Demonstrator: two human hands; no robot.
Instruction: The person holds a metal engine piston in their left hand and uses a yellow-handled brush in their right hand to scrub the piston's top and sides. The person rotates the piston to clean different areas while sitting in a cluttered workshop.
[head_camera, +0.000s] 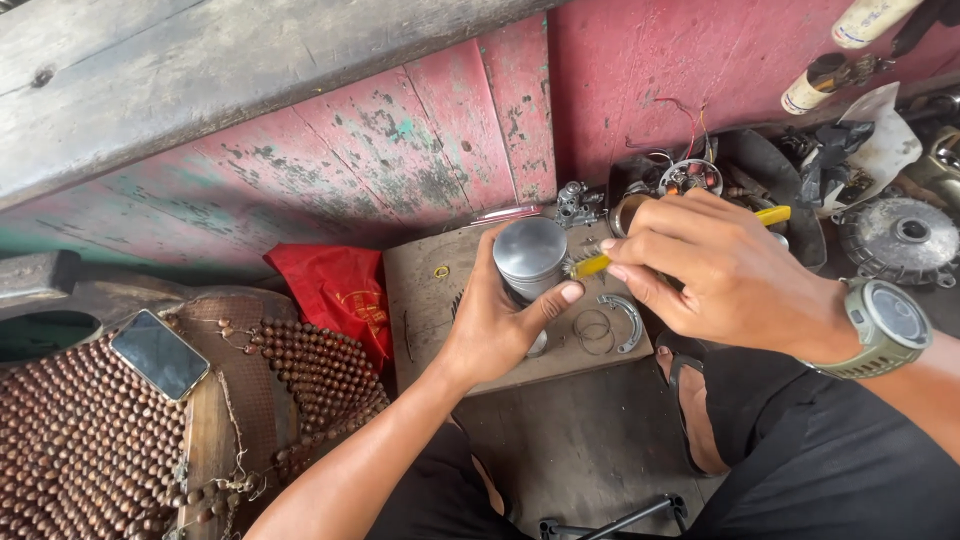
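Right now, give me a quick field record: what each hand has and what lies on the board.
left hand: grips metal piston, crown up
right hand: fingers hold yellow-handled brush, bristles at piston side
board: thin rings, curved metal piece
left of board: red bag, phone on beaded mat
wrist: watch, right arm

Silver-grey piston (530, 258) between left fingers, yellow brush handle (772, 215) past right fingers, red bag (338, 292), brown beaded mat (80, 445), peeling pink-red wall (400, 150), olive watch (885, 325).
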